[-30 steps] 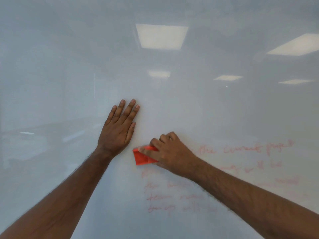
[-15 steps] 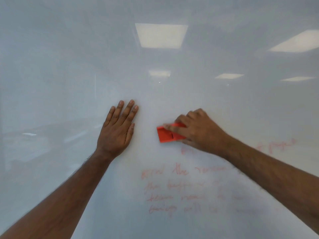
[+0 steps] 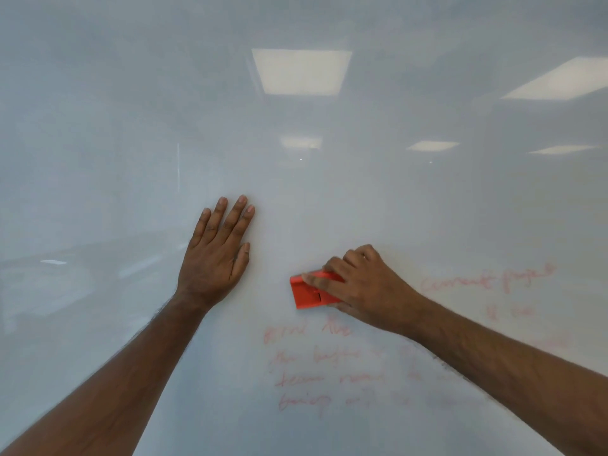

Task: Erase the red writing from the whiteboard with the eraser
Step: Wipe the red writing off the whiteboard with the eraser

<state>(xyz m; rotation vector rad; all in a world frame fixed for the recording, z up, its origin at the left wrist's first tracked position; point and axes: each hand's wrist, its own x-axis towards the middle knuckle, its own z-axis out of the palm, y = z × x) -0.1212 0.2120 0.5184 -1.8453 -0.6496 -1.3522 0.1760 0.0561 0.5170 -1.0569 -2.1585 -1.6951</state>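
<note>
Head view: the right hand [image 3: 365,287] is closed on the red eraser [image 3: 311,292], fingers over its top edge and thumb below, pressing it flat against the whiteboard [image 3: 329,192]. The eraser's long axis runs roughly level, tilted slightly, and its free end points toward the left hand [image 3: 215,255]. The left hand lies open and flat on the board, up and to the left of the eraser, holding nothing, well clear of any ink.

The red writing [image 3: 329,373] lies directly below the eraser in four faint lines, the top one just under it. More words sit to the eraser's right, past the wrist. The right hand is the nearer one, so the next stroke probably has to go downward, then rightward, while the eraser stays broadside.
</note>
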